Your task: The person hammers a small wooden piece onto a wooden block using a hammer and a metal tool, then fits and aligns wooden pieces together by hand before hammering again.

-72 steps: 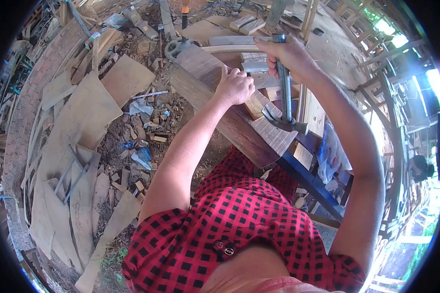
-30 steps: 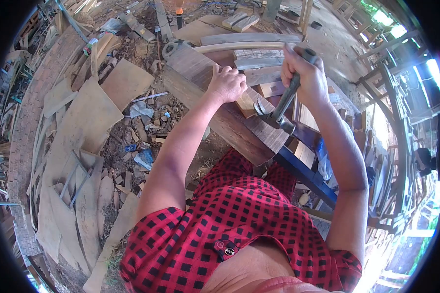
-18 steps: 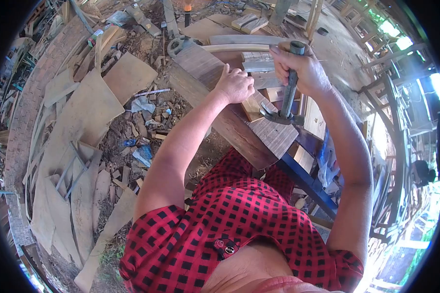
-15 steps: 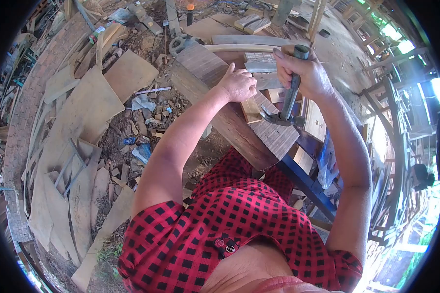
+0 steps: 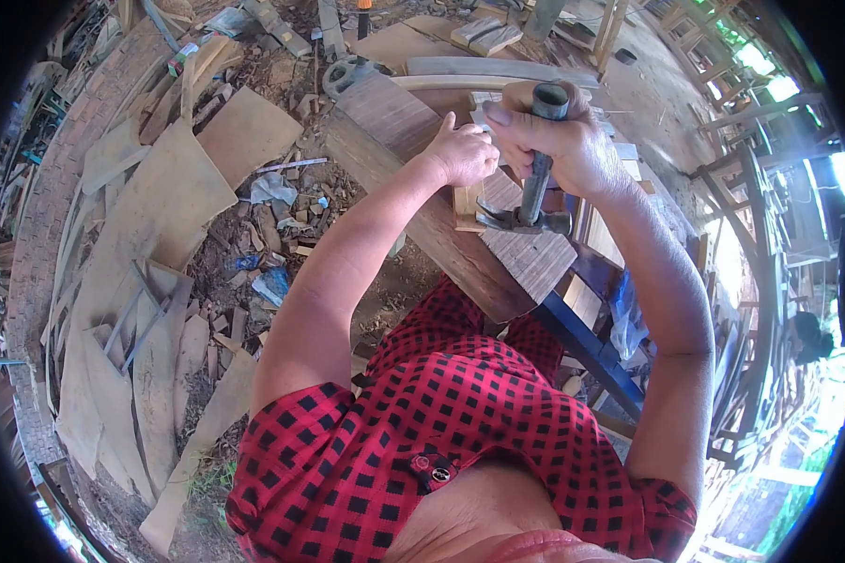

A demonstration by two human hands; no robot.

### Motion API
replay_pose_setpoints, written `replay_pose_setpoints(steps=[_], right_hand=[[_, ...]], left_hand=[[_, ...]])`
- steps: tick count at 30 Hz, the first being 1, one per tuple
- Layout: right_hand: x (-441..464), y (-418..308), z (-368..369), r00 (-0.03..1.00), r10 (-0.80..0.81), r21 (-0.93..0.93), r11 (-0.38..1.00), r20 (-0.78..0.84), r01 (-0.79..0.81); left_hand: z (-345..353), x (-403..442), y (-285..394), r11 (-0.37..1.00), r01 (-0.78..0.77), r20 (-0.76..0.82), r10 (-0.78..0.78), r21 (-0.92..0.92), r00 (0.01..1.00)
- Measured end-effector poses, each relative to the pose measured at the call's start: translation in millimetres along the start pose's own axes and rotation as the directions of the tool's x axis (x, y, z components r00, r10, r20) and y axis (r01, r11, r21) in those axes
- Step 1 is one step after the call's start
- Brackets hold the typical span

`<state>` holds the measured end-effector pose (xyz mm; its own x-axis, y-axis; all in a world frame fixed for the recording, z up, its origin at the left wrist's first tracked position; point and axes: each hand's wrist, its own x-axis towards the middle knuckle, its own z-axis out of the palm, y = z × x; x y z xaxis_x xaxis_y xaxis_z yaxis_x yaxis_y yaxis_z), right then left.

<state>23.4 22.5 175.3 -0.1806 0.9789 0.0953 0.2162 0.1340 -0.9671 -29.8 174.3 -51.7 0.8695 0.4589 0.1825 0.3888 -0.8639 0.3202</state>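
Right hand (image 5: pixel 561 141) closed round hammer (image 5: pixel 534 197), head down over near part of beam (image 5: pixel 460 251), beside block (image 5: pixel 466 208). Left hand (image 5: pixel 462 155) curled at block's far end; grip hidden, cannot tell. Better keep block steady, left hand away from hammer.

Daylight is glaring white along the right edge, the ground (image 5: pixel 385 293) is lying in softer shade, the lens is curving the bricks (image 5: pixel 36 235), and black corners are showing.
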Motion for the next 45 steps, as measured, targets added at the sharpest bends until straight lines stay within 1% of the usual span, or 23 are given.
replay_pose_setpoints(steps=[3, 5, 10, 12, 15, 16, 17, 18, 20, 21, 22, 23, 24, 25, 27, 32, 36, 38, 39, 40, 42, 44, 45], right_hand=[[4.6, 8.4, -8.8, 1.000, -0.004, 0.009, 1.000, 0.018, 0.004], [3.3, 9.4, -11.3, 1.000, 0.011, 0.018, 1.000, 0.013, -0.011], [5.9, 10.5, -9.4, 0.999, 0.042, 0.041, 0.998, -0.026, -0.040], [11.0, 10.8, -6.5, 1.000, -0.014, -0.049, 0.999, -0.008, 0.014], [18.5, 8.8, 5.6, 1.000, 0.000, 0.075, 0.997, -0.023, 0.002], [20.3, 7.3, 11.4, 1.000, 0.001, 0.076, 0.997, -0.023, 0.001], [21.3, 5.0, 17.6, 0.998, -0.054, -0.002, 0.999, -0.030, 0.054], [21.2, 3.9, 21.1, 0.993, -0.110, -0.081, 0.991, -0.033, 0.107], [17.3, 6.9, 18.7, 0.994, -0.107, -0.038, 0.994, -0.037, 0.106], [14.1, 9.3, 15.8, 0.994, -0.104, 0.003, 0.995, -0.043, 0.105], [7.0, 12.9, 10.7, 0.994, -0.103, 0.005, 0.995, -0.041, 0.103], [-3.1, 17.7, 2.8, 0.985, -0.148, 0.142, 0.977, -0.092, 0.160], [-11.9, 22.5, -5.7, 0.972, -0.184, 0.270, 0.938, -0.148, 0.219], [-19.5, 28.2, -13.0, 0.973, -0.180, 0.266, 0.940, -0.147, 0.214], [-33.3, 41.0, -26.3, 0.943, -0.295, 0.472, 0.816, -0.156, 0.334], [-44.7, 51.1, -38.7, 0.947, -0.249, 0.541, 0.777, -0.203, 0.321], [-24.0, 31.6, -15.7, 0.951, -0.228, 0.309, 0.907, -0.211, 0.286], [-6.4, 22.6, -3.6, 0.977, -0.120, 0.111, 0.984, -0.179, 0.141], [2.4, 20.0, 1.2, 0.975, -0.126, 0.111, 0.983, -0.181, 0.147], [10.9, 17.9, 5.6, 0.986, -0.128, 0.094, 0.986, -0.108, 0.139], [20.4, 11.7, 16.6, 0.991, -0.129, 0.074, 0.989, -0.030, 0.131], [25.5, 0.6, 27.9, 0.983, -0.159, 0.001, 0.987, 0.091, 0.159], [21.2, -9.3, 36.3, 0.993, -0.083, -0.082, 0.993, 0.085, 0.090]], left_hand=[[-5.7, 0.0, 2.8, 0.999, 0.033, 0.093, -0.036, 0.025, 0.995], [3.9, 2.3, -3.0, 0.989, -0.051, -0.015, 0.054, 0.138, 0.998], [6.1, 0.9, -0.6, 0.987, -0.059, -0.074, 0.071, 0.149, 0.995], [2.3, 0.5, 0.4, 0.989, -0.052, -0.078, 0.064, 0.137, 0.995], [-12.0, -8.7, 13.3, 0.998, 0.024, -0.089, -0.030, -0.063, 0.996], [-21.0, -14.3, 21.0, 0.912, -0.052, -0.135, -0.004, -0.406, 0.991], [-25.9, -17.2, 24.7, 0.708, -0.135, -0.188, 0.003, -0.693, 0.982], [-24.8, -16.7, 24.5, 0.709, -0.134, -0.188, 0.002, -0.692, 0.982], [-18.2, -15.5, 24.8, 0.553, -0.151, -0.257, -0.120, -0.820, 0.959], [-13.7, -10.0, 18.3, 0.824, -0.056, -0.155, -0.039, -0.564, 0.987], [-16.3, -12.4, 19.4, 0.824, -0.053, -0.154, -0.042, -0.565, 0.987], [-19.0, -13.6, 20.4, 0.978, -0.022, -0.098, 0.002, -0.209, 0.995], [-24.0, -13.5, 22.3, 0.984, -0.016, -0.032, 0.022, 0.179, 0.999], [-28.9, -13.0, 24.0, 0.988, -0.003, 0.016, 0.001, 0.155, 1.000], [-31.4, -13.1, 23.8, 0.991, -0.029, 0.022, 0.026, 0.131, 0.999], [-31.8, -12.3, 23.7, 0.995, -0.033, 0.041, 0.029, 0.095, 0.999], [-29.0, -8.4, 21.7, 0.984, -0.018, 0.084, 0.004, 0.176, 0.996], [0.4, 0.4, 2.8, 0.996, 0.002, -0.085, -0.009, -0.093, 0.996], [40.4, 11.9, -20.6, 0.506, -0.004, -0.062, -0.098, -0.863, 0.993], [11.4, 1.8, -0.3, 0.510, -0.005, -0.063, -0.096, -0.860, 0.993], [-78.1, -32.5, 66.8, 0.700, 0.420, 0.232, -0.352, -0.577, 0.907], [-76.7, -32.4, 62.4, 0.738, 0.388, 0.193, -0.339, -0.552, 0.921], [-73.7, -31.7, 58.8, 0.774, 0.357, 0.158, -0.323, -0.523, 0.933]])
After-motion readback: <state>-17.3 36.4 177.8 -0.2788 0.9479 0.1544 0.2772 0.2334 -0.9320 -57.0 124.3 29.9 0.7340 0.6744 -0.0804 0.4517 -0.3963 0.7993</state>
